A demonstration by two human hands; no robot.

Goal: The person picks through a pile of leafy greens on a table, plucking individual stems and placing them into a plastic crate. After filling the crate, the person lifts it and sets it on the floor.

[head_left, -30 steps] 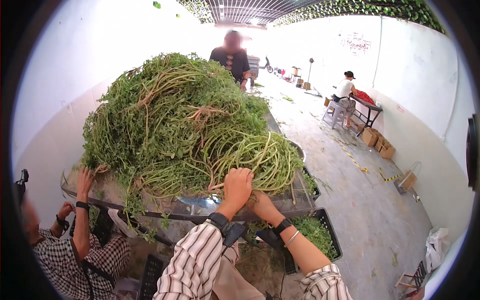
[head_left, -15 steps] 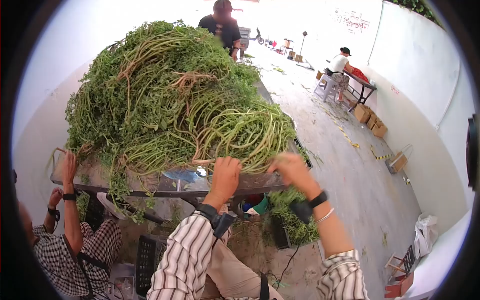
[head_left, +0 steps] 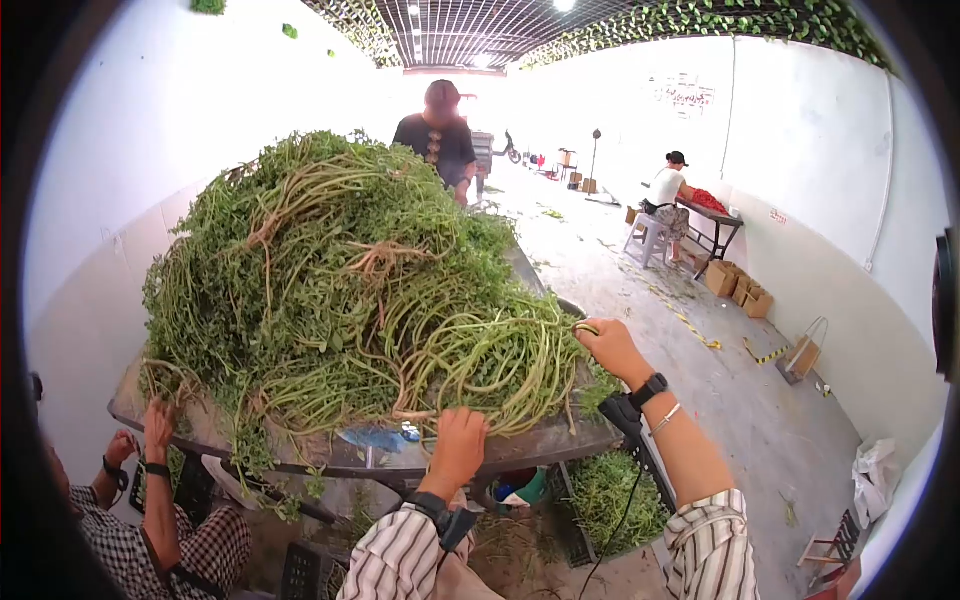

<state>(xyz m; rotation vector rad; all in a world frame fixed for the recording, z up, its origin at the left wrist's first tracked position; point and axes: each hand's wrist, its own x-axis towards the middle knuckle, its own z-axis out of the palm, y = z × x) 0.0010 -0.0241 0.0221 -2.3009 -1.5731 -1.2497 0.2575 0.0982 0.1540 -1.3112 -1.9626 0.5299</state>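
Observation:
A big heap of long-stemmed leafy greens (head_left: 320, 290) covers most of the table (head_left: 290, 450). My right hand (head_left: 612, 350) is closed in a pinch on a green stem (head_left: 584, 328) at the right side of the heap. My left hand (head_left: 460, 440) rests at the table's near edge, closed, with its fingertips hidden against the greens; what it holds, if anything, does not show. A pale brownish stem end (head_left: 412, 414) lies just left of it. Looped bare stems (head_left: 500, 365) spread between my two hands.
Below the table at right stands a black crate of cut greens (head_left: 615, 495). At left, a co-worker's hand (head_left: 158, 425) touches the heap. Another person (head_left: 440, 140) stands behind it. A third person (head_left: 668, 190) sits at a table with red produce (head_left: 708, 200).
The view has tilted upward, so the heap appears lower. My right hand, blurred before near the table's front edge, has moved up and right to the heap's side. My left hand stays at the edge.

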